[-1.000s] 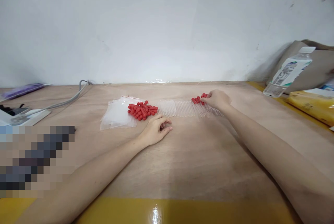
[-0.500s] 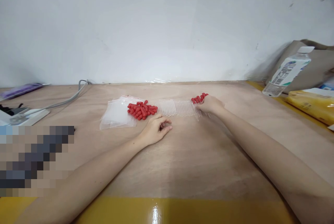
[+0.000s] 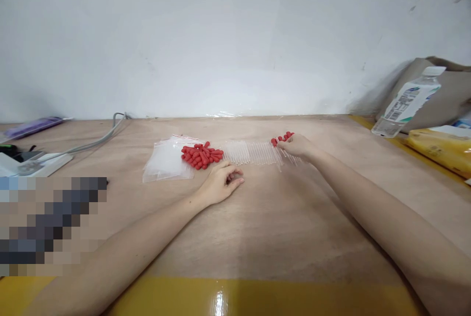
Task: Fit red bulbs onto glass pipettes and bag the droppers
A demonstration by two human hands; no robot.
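My left hand (image 3: pixel 221 181) rests on the wooden table with fingers loosely curled and thumb apart, holding nothing. Just beyond it lies a heap of red rubber bulbs (image 3: pixel 200 155). Clear thin glass tubes (image 3: pixel 253 153) lie side by side in a row between my hands. At the row's right end, my right hand (image 3: pixel 296 145) reaches down with its fingers pinched on a glass dropper. Beside those fingertips sit several red-bulbed droppers (image 3: pixel 287 136), their clear stems showing under the hand. The fingers partly hide the gripped dropper.
Clear zip bags (image 3: pixel 167 161) lie left of the red heap. A grey cable (image 3: pixel 99 138) and a purple packet (image 3: pixel 35 127) are at far left. On the right stand a plastic bottle (image 3: pixel 408 102), a grey bag (image 3: pixel 449 92) and a yellow packet (image 3: pixel 441 151). Yellow tape (image 3: pixel 279 296) covers the front edge.
My right hand has shifted slightly away and rightward along the droppers, uncovering more clear stems below it. My left hand stays put.
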